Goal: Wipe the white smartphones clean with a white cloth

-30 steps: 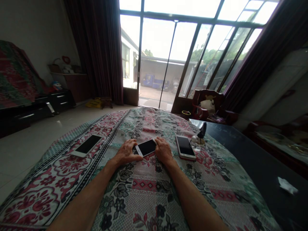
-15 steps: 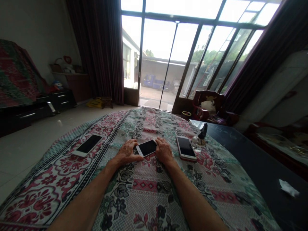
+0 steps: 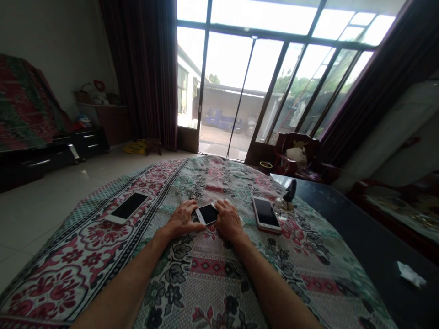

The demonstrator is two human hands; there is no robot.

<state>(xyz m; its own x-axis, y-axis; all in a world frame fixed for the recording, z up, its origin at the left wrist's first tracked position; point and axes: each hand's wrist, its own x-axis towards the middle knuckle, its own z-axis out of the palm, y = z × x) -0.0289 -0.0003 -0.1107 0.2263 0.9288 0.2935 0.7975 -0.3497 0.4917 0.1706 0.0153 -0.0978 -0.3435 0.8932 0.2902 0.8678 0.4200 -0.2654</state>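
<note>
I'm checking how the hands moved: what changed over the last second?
The left hand and right hand have drawn inward on the middle phone, and the right hand now covers its right end. The white phone and pink-edged phone stayed where they were.

Ends of phone point(image 3: 206, 214) hidden under left hand point(image 3: 181, 220) and right hand point(image 3: 229, 221). Forearms point(image 3: 116, 292) cut off by bottom edge, below phone. Truck point(image 3: 219, 120) beyond phone too small for detail.
</note>
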